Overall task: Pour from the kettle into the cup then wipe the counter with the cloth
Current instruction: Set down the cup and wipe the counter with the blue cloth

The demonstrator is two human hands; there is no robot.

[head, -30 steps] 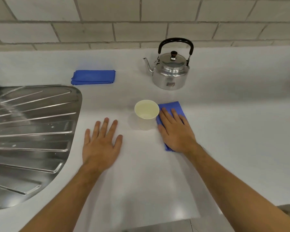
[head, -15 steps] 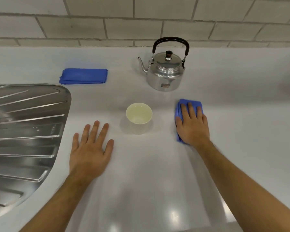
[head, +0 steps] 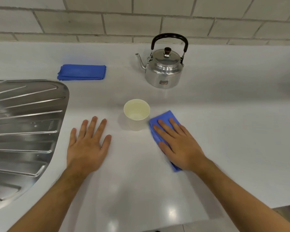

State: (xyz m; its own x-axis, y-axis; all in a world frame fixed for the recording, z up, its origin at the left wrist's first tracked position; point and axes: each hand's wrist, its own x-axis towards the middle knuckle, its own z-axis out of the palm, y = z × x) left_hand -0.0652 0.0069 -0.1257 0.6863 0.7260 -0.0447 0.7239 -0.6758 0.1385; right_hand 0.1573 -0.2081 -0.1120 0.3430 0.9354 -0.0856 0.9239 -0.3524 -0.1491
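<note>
White counter (head: 224, 131) carries the wiping stroke: the right hand (head: 179, 144), fingers flat on the cloth (head: 166, 117), has swept back beside the cup (head: 136, 113), kettle (head: 164, 69) parked behind, while the left hand (head: 88, 144) rests spread, empty.

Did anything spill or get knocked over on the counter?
Nothing stands out. The silver metal kettle and pale paper cup stand upright, no puddle shows, and the right hand presses a blue cloth flat beside the cup.
</note>
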